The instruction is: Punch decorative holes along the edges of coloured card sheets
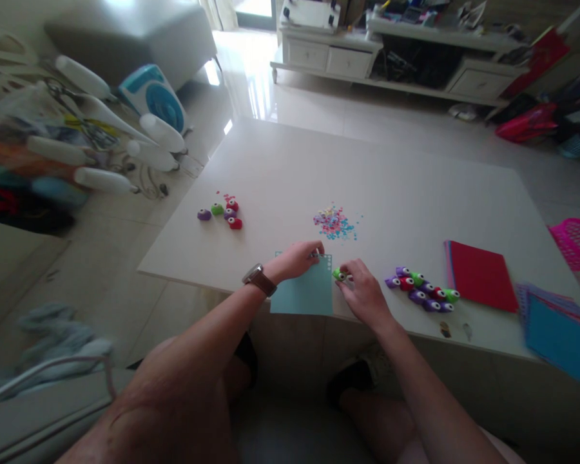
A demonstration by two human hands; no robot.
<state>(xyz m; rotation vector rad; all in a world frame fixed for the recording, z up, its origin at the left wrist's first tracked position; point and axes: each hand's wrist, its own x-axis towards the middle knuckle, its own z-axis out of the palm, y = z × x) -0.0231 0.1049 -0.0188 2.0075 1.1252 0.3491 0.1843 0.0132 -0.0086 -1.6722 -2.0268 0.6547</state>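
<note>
A sheet of light blue paper (299, 295) lies at the table's front edge, its near side reaching over the edge. Small holes run along its top edge and down its upper right corner. My left hand (303, 256), with a watch at the wrist, rests on the top of the sheet, fingers curled and closed at the holed edge. My right hand (362, 287) is closed around a small green craft hole punch (339, 274) beside the sheet's right edge. Beyond the hands lies a pile of coloured paper bits (336, 223).
Several purple, red and green punches (418, 295) stand to the right, and another group (230, 214) at the left. A red paper stack (483, 274) and blue sheets (560, 332) lie at the right end of the white table (406, 187). A pink basket (577, 243) stands beyond.
</note>
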